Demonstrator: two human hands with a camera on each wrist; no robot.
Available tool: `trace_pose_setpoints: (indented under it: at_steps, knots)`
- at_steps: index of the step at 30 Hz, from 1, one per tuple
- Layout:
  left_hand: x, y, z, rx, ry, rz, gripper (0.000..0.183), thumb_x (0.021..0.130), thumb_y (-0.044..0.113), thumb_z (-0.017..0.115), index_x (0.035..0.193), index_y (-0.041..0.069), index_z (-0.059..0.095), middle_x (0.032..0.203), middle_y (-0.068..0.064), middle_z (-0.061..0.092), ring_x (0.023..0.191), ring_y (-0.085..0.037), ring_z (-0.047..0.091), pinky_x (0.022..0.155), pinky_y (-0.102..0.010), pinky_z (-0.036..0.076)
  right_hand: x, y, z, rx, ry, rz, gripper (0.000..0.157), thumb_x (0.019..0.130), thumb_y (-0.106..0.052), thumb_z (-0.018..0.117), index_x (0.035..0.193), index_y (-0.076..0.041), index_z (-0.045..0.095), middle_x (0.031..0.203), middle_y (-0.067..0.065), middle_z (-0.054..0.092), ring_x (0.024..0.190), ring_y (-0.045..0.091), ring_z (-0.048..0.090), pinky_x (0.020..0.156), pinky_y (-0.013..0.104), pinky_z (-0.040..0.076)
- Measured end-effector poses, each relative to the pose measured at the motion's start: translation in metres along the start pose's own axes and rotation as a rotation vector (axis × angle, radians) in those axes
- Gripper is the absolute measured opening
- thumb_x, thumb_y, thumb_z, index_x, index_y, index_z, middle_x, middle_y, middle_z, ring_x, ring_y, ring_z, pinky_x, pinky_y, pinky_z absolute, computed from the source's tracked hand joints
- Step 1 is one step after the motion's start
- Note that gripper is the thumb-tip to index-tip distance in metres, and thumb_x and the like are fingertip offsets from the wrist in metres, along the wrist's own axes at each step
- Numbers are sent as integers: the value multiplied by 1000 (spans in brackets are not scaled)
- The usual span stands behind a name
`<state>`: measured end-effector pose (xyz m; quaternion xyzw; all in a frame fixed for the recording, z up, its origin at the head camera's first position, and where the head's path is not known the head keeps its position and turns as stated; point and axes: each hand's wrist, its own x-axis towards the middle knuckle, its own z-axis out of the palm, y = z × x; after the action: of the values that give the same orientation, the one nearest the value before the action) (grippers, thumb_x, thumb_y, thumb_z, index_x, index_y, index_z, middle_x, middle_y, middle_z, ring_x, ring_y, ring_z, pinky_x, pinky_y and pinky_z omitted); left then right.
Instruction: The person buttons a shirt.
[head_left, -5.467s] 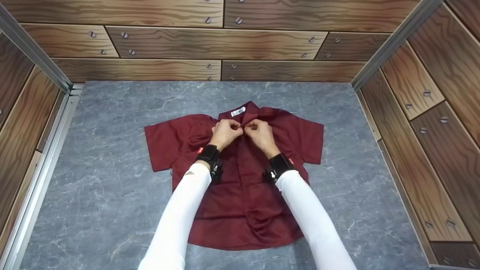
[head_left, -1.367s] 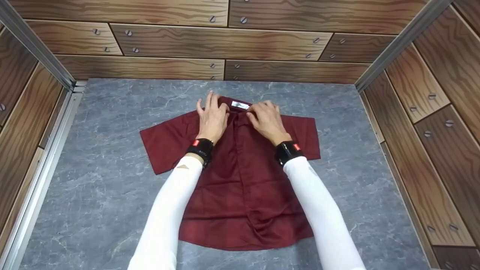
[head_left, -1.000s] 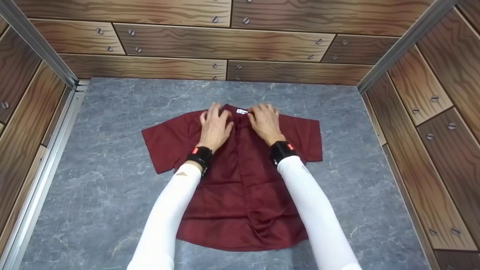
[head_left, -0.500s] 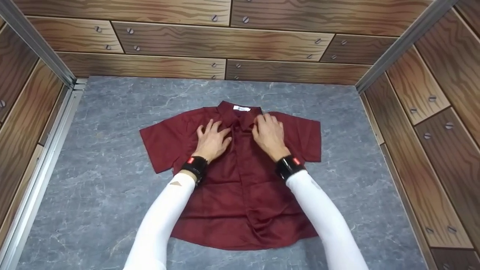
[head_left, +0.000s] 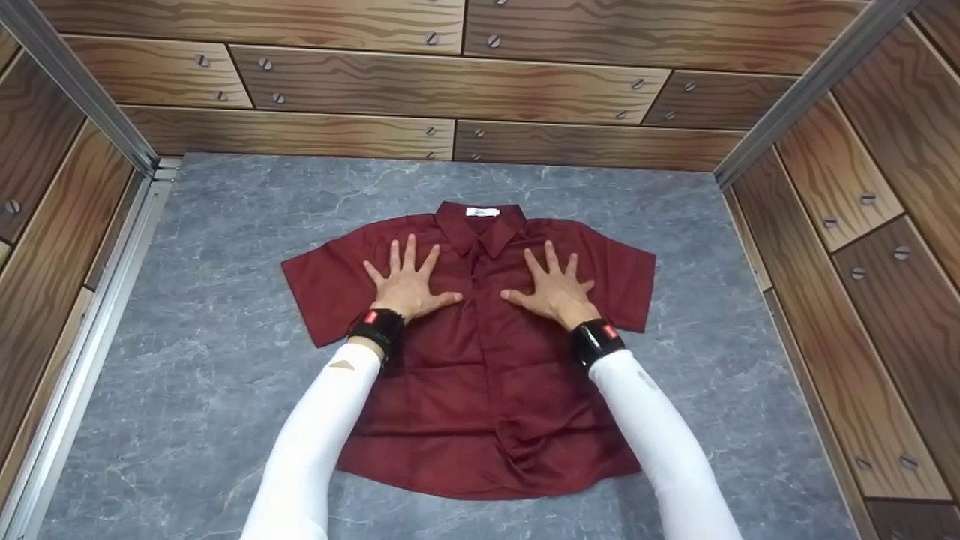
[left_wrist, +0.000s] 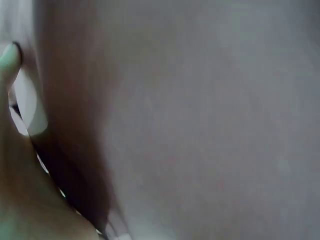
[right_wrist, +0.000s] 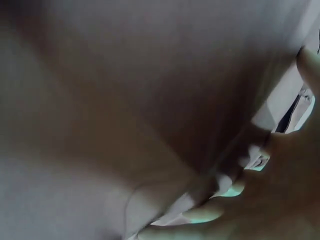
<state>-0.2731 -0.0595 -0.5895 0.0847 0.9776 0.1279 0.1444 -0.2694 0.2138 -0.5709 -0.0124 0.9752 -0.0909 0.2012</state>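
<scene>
A dark red short-sleeved shirt (head_left: pixel 450 397) lies front side up, its collar (head_left: pixel 499 236) folded down at the far end with a white label (head_left: pixel 482 212) inside the neck. My left hand (head_left: pixel 407 285) rests on the left chest with fingers spread wide. On the right chest lies my right hand (head_left: pixel 556 291), also spread, its thumb toward the button placket. Neither hand grips the cloth. Both wrist views are blurred and filled mostly by shirt fabric, with part of the left hand (left_wrist: pixel 30 195) and the right hand (right_wrist: pixel 280 185) at their edges.
The shirt is on a grey marbled tabletop (head_left: pixel 202 360). Wood-patterned panels (head_left: pixel 360 82) stand at the back and both sides, joined by metal rails (head_left: pixel 82 352). Creases and a bunched fold (head_left: pixel 525 446) mark the shirt's lower right front.
Earlier, both hands pinched at the neck, then worked along the collar. The collar now lies folded down, and the hands have slid nearer and apart onto the chest, fingers spread.
</scene>
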Motion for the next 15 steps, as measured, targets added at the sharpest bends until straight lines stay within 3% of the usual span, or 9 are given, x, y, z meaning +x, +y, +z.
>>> trace_pose_setpoints:
  at_steps: [15]
  knots:
    - [4, -7, -6, -4, -51, -26, 111, 68, 89, 48, 155, 36, 6, 163, -8, -13, 148, -36, -15, 101, -78, -6, 3, 4, -4, -8, -30, -15, 101, 76, -83, 46, 155, -36, 5, 163, 8, -14, 142, 54, -10, 95, 83, 12]
